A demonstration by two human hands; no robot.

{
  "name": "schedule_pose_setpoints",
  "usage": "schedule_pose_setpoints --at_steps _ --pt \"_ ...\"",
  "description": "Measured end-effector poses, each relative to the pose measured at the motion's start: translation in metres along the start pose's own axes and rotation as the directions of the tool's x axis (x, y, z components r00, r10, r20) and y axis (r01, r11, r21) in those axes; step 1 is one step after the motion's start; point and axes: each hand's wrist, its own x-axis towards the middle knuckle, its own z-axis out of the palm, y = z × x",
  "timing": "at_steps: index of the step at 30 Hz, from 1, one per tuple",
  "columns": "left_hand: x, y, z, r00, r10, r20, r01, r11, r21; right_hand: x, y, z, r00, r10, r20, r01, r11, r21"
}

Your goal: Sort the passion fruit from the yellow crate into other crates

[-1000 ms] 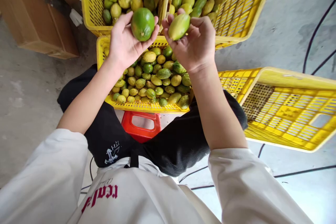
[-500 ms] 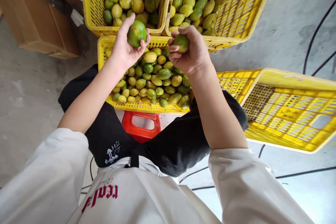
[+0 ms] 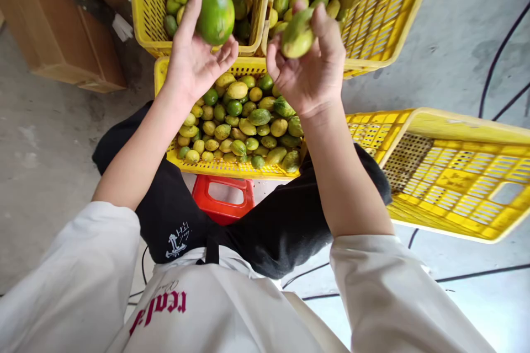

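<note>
My left hand (image 3: 194, 60) is palm up, fingers spread, with a round green fruit (image 3: 215, 12) at the fingertips, over the far left yellow crate (image 3: 143, 16). In my right hand (image 3: 308, 74) an oval yellow-green fruit (image 3: 297, 36) rests loosely between thumb and fingers, above the edge of the far right yellow crate (image 3: 385, 22). Both far crates hold several green and yellow fruits. Below my hands, between my knees, sits the near yellow crate (image 3: 232, 168), full of smaller fruits.
An empty yellow crate (image 3: 451, 171) lies tilted on the concrete floor at my right. A red stool (image 3: 223, 198) shows under my black trousers. Cardboard boxes (image 3: 53, 27) stand at the upper left. Black cables (image 3: 497, 49) run across the floor at right.
Both hands dipped toward the near crate half a second ago, then rose and opened toward the far crates. The green fruit now sits at my left fingertips; the oval fruit is lifted higher.
</note>
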Motion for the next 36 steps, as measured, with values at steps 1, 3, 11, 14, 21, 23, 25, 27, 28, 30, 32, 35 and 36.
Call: schedule_pose_setpoints --at_steps 1,3,11,14,21,23,25,27,28,30,32,35,36 --pt "0.000 0.000 0.001 1.000 0.008 0.000 -0.008 1.000 0.003 0.000 0.000 0.001 0.999 0.028 -0.036 -0.028 1.000 0.008" --pt "0.002 -0.003 0.002 1.000 -0.001 -0.020 0.000 1.000 -0.029 0.001 0.000 0.001 0.987 0.116 -0.110 -0.117 0.993 -0.003" --pt "0.024 -0.026 -0.018 0.907 -0.289 -0.305 0.287 0.956 -0.054 0.010 0.015 -0.004 0.861 0.204 -0.466 -0.261 0.964 -0.060" --pt "0.025 -0.027 -0.020 0.910 -0.260 -0.322 0.257 0.965 -0.055 0.012 0.007 -0.007 0.869 0.091 -0.486 -0.072 0.996 0.058" --pt "0.010 -0.012 -0.007 0.953 -0.077 -0.294 0.051 0.994 -0.095 0.009 -0.018 -0.008 0.965 -0.087 -0.246 0.118 0.987 0.113" --pt "0.007 -0.005 -0.007 0.965 -0.070 -0.252 0.033 0.989 -0.146 0.007 -0.017 -0.010 0.985 -0.064 -0.160 0.089 0.984 0.152" --pt "0.005 0.004 -0.008 0.984 -0.057 -0.167 0.025 0.983 -0.184 0.007 -0.013 -0.014 0.993 -0.067 -0.100 0.085 0.980 0.181" --pt "0.003 0.012 -0.009 0.998 0.002 -0.069 -0.016 0.982 -0.189 0.008 -0.011 -0.019 0.994 -0.070 -0.084 0.083 0.983 0.161" --pt "0.001 0.016 -0.010 0.998 0.046 -0.043 -0.053 0.982 -0.183 0.009 -0.010 -0.020 0.994 -0.073 -0.087 0.084 0.987 0.136" --pt "-0.003 0.023 -0.008 0.993 0.119 -0.022 -0.121 0.977 -0.176 0.009 -0.011 -0.022 0.992 -0.068 -0.103 0.077 0.993 0.086" --pt "-0.007 0.028 -0.006 0.989 0.146 -0.018 -0.146 0.969 -0.197 0.008 -0.011 -0.022 0.992 -0.062 -0.112 0.071 0.994 0.078" --pt "-0.012 0.032 -0.003 0.989 0.145 0.006 -0.139 0.959 -0.245 0.007 -0.011 -0.019 0.993 -0.044 -0.113 0.057 0.992 0.109" --pt "-0.012 0.032 -0.003 0.990 0.143 0.002 -0.139 0.965 -0.224 0.006 -0.010 -0.018 0.992 -0.037 -0.121 0.051 0.992 0.117"
